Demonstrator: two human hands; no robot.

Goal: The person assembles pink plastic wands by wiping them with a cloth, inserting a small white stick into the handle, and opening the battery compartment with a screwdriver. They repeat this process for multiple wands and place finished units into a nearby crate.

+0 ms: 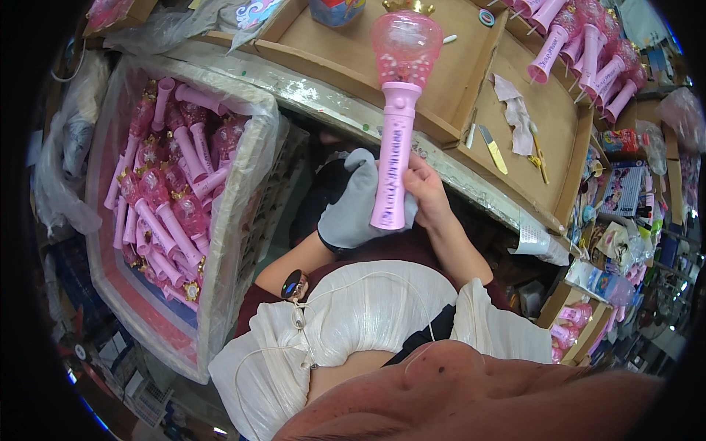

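Note:
A pink plastic toy wand (395,154) stands nearly upright before me, tilted slightly right at the top. It has a clear pink head (405,49) with a gold crown, and the handle bears printed writing. My left hand (356,206), in a grey glove, holds the lower handle from the left and behind. My right hand (427,190) is bare and grips the handle from the right, its thumb at the edge. Some of the fingers of both hands are hidden behind the handle.
At the left, a plastic-lined basket (237,182) holds many similar wands (165,220). Cardboard trays (469,66) on the bench hold a utility knife (492,149), a cloth scrap (513,113) and a tape roll (486,17). More wands (590,49) lie at the upper right.

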